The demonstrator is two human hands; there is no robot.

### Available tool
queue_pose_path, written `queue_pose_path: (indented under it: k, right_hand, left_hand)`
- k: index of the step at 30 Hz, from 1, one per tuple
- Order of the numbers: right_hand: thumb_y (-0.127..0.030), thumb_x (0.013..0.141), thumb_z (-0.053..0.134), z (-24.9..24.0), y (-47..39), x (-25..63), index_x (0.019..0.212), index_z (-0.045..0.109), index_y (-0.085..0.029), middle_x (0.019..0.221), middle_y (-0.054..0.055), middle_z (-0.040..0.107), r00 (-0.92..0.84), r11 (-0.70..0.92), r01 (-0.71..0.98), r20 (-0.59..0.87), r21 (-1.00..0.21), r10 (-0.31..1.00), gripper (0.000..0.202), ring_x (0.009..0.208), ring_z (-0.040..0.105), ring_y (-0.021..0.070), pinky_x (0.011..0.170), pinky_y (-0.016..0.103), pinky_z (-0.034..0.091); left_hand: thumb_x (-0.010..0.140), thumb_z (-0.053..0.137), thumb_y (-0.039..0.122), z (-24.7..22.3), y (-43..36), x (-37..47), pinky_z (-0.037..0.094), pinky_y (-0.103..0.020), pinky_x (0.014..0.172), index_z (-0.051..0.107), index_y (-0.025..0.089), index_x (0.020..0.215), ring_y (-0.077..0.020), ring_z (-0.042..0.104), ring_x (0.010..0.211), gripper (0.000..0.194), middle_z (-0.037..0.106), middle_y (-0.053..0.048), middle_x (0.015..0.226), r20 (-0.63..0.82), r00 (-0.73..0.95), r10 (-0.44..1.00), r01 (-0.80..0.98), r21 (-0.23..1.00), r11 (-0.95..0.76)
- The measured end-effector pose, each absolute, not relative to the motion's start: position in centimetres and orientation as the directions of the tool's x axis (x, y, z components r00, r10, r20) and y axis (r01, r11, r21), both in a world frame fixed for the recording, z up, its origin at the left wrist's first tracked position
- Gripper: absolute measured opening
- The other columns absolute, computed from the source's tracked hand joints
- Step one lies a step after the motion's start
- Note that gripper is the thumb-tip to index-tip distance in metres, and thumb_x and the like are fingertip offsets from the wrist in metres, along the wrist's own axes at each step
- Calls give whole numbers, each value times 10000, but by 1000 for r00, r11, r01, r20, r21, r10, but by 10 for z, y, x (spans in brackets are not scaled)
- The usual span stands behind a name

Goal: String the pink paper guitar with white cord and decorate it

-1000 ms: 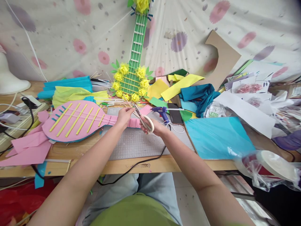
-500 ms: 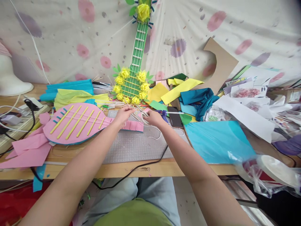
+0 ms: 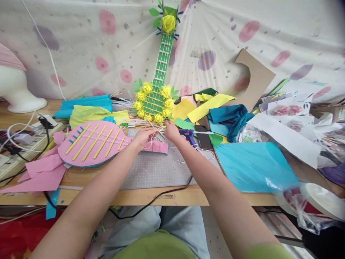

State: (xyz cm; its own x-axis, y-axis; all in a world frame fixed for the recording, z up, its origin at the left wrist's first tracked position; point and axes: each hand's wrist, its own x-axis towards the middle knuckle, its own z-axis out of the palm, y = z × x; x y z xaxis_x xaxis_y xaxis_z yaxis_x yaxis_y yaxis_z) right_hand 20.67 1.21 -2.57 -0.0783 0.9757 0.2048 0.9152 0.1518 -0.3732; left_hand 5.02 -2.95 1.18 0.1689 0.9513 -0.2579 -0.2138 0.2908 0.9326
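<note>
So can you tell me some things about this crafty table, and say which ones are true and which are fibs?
1. The green guitar stands while the pink guitar lies down. True.
2. The yellow roses are all on the pink guitar. False: the yellow roses are on the green guitar.
3. The left hand is near the right hand. True.
4. The mat is red. False: the mat is grey.
5. The phone is beside the glue gun. True.
6. The right hand holds the glue gun. False: no hand holds it.

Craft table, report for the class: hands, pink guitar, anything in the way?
Left hand and right hand close together, grips unclear. Pink guitar lying flat, neck over mat. Cord draped over table edge; glue gun beside right hand.
</note>
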Motion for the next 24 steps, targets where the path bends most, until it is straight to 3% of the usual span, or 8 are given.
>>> queue_pose_path:
  k: [2, 4, 6, 9, 13, 17, 21, 24]
  right_hand:
    - [-134, 774, 500, -16, 5, 205, 1029, 554, -152, 1082, 108, 576, -69, 180, 756, 197, -630, 978, 261, 967, 559, 178, 860, 312, 431]
    - [-266, 804, 502, -6, -5, 205, 941, 570, -163, 924, 59, 620, -126, 180, 493, 135, -851, 983, 185, 828, 586, 136, 773, 285, 461]
    - [-375, 793, 513, 0, -15, 205, 859, 578, -168, 811, 30, 621, -183, 161, 313, 107, -936, 977, 226, 728, 573, 112, 708, 266, 464]
    - [-384, 733, 580, 1, -22, 204, 770, 581, -168, 740, 10, 606, -198, 183, 255, 134, -949, 971, 219, 678, 540, 98, 672, 244, 447]
    - [-340, 714, 596, -1, -18, 203, 703, 563, -166, 687, -7, 579, -94, 192, 312, 171, -931, 981, 177, 640, 511, 97, 633, 242, 421]
    - [-356, 704, 619, 13, -13, 210, 672, 531, -178, 617, -38, 516, 33, 197, 256, 212, -946, 977, 200, 586, 475, 85, 598, 231, 416]
    - [-395, 689, 650, 39, -14, 226, 688, 518, -195, 673, -43, 548, 125, 250, -47, 242, -967, 962, 240, 634, 513, 66, 629, 197, 452]
    - [-394, 715, 641, 56, -14, 239, 703, 502, -203, 767, -40, 611, 142, 320, -168, 298, -932, 944, 236, 622, 525, 42, 582, 162, 446]
  left_hand:
    - [481, 794, 291, 10, -29, 50, 411, -230, 580, 689, 138, 666, -103, 542, 612, 262, 676, -79, 794, -263, 163, 951, -213, 932, 294]
    - [483, 791, 305, 7, -27, 51, 399, -223, 569, 687, 138, 676, -94, 536, 599, 276, 676, -72, 788, -255, 155, 954, -196, 939, 283]
    - [489, 787, 318, 5, -27, 54, 378, -214, 552, 685, 139, 679, -88, 528, 590, 281, 673, -64, 775, -237, 142, 961, -171, 950, 260]
    - [496, 781, 334, 5, -28, 58, 357, -213, 533, 677, 134, 656, -92, 518, 578, 276, 662, -58, 725, -209, 115, 971, -119, 968, 222]
    - [574, 733, 382, 3, -26, 61, 394, -241, 581, 676, 133, 688, -118, 543, 608, 279, 669, -71, 761, -160, 128, 979, -53, 984, 168]
    - [680, 659, 393, -6, -17, 57, 420, -292, 811, 681, 150, 842, -185, 586, 873, 293, 664, -92, 938, 120, 92, 988, 107, 986, -130]
    - [722, 635, 380, -9, -13, 47, 345, -343, 982, 620, 183, 1041, -215, 500, 1107, 375, 589, -96, 1142, 464, 122, 877, 399, 786, -472]
    - [745, 620, 370, -4, -12, 39, 332, -371, 1003, 559, 176, 1138, -230, 466, 1152, 443, 549, -115, 1197, 582, 197, 789, 540, 608, -582]
